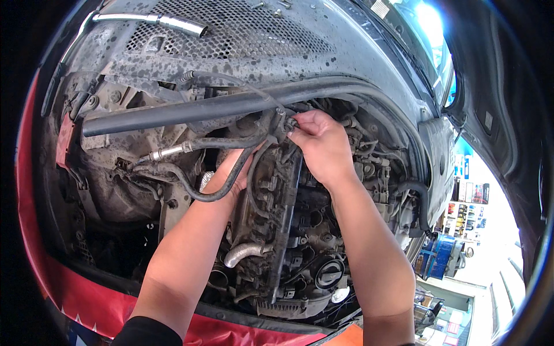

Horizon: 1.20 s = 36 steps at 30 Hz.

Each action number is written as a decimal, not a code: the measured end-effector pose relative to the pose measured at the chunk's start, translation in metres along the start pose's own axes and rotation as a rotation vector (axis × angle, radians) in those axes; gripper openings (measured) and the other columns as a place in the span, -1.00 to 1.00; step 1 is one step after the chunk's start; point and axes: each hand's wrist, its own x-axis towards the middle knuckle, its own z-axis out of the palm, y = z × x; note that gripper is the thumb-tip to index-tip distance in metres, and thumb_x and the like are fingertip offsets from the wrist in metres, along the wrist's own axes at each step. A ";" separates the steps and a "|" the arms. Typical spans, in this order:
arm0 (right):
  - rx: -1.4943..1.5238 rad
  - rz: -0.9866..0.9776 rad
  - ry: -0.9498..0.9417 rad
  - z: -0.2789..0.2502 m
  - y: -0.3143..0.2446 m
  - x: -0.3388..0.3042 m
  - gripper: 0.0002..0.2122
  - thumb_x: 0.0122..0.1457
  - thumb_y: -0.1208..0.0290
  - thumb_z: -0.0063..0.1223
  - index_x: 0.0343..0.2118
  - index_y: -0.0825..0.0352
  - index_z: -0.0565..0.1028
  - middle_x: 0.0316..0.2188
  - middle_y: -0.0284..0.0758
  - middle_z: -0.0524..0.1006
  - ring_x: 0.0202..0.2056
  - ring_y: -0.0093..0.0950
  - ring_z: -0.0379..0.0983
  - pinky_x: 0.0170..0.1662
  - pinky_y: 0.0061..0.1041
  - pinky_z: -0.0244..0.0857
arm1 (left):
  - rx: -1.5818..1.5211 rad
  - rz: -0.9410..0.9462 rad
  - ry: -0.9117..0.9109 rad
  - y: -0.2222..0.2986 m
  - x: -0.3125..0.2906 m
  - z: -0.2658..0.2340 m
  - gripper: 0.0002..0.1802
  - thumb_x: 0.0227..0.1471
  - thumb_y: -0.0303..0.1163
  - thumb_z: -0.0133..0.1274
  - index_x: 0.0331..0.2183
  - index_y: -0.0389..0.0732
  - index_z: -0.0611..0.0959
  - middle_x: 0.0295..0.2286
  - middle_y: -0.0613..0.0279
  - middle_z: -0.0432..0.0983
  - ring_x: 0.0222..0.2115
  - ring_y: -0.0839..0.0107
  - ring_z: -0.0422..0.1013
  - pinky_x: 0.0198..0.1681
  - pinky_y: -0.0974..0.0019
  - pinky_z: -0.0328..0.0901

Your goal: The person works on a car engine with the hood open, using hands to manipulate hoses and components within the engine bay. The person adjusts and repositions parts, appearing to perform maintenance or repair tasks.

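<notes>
Deep in an open engine bay, my right hand (318,138) has thumb and fingers pinched on a small dark fitting (291,123) at the far end of the engine (311,230). My left hand (247,162) reaches in beside it, behind a curved black rubber hose (236,173). Its fingers are mostly hidden by the hoses, so what they touch cannot be seen. A thin cable (236,81) runs down toward my hands from the upper left. A long black rubber strip (202,109) crosses just beyond them.
A long-handled wrench with a shiny shaft (176,25) lies on the dusty cowl grille (231,34), with several bolts (278,12) at its top edge. A red cover (92,300) drapes the near edge. The raised hood (496,86) stands at the right.
</notes>
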 end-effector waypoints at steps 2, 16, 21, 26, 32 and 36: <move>0.026 0.012 -0.015 -0.001 -0.001 0.000 -0.70 0.40 0.51 0.35 0.12 0.51 0.67 -0.03 -0.06 0.83 0.00 -0.35 0.80 0.12 -0.37 0.58 | -0.026 0.015 -0.077 0.002 -0.001 -0.001 -0.58 0.46 -0.24 0.25 0.18 -0.30 0.76 0.04 0.01 0.78 -0.03 0.21 0.73 0.07 0.07 0.69; -0.169 -0.092 -0.019 0.002 0.003 -0.005 -0.74 0.43 0.47 0.30 0.13 0.33 0.73 -0.10 -0.22 0.84 -0.12 -0.39 0.73 0.37 -0.26 0.38 | -0.027 0.070 -0.012 0.001 -0.004 0.006 -0.63 0.48 -0.28 0.23 0.16 -0.28 0.76 0.02 0.08 0.78 -0.02 0.23 0.72 0.10 0.08 0.68; -0.234 -0.205 -0.047 -0.006 0.017 -0.010 -0.73 0.43 0.32 0.34 0.14 0.19 0.74 -0.03 -0.19 0.82 0.08 -0.28 0.73 0.66 -0.06 -0.11 | 0.081 0.100 0.041 0.007 -0.021 0.019 -0.56 0.56 -0.30 0.15 0.32 -0.26 0.64 0.12 0.08 0.73 0.07 0.24 0.69 0.18 0.07 0.65; -0.256 -0.254 -0.044 -0.010 0.006 -0.018 -0.71 0.42 0.46 0.32 0.17 0.18 0.72 -0.17 -0.18 0.76 -0.05 -0.30 0.72 0.32 -0.23 0.43 | 0.082 0.034 0.059 0.022 -0.037 0.032 -0.55 0.55 -0.28 0.19 0.31 -0.29 0.64 0.11 0.09 0.72 0.06 0.28 0.69 0.18 0.12 0.65; -0.097 -0.191 -0.200 -0.017 -0.002 -0.015 -0.71 0.37 0.53 0.32 0.13 0.25 0.71 -0.11 -0.15 0.83 -0.15 -0.31 0.75 0.11 -0.30 0.55 | 0.059 0.088 0.155 0.018 -0.060 0.046 -0.61 0.51 -0.28 0.27 0.20 -0.30 0.70 0.05 0.19 0.74 0.04 0.33 0.66 0.23 0.14 0.57; -0.142 -0.213 -0.180 -0.017 -0.010 -0.017 -0.69 0.33 0.53 0.30 0.12 0.25 0.73 -0.24 -0.08 0.79 -0.26 -0.24 0.72 -0.09 -0.22 0.55 | 0.266 0.127 0.264 0.018 -0.069 0.050 -0.62 0.49 -0.22 0.32 0.14 -0.28 0.74 0.01 0.22 0.76 0.05 0.40 0.61 0.19 0.25 0.51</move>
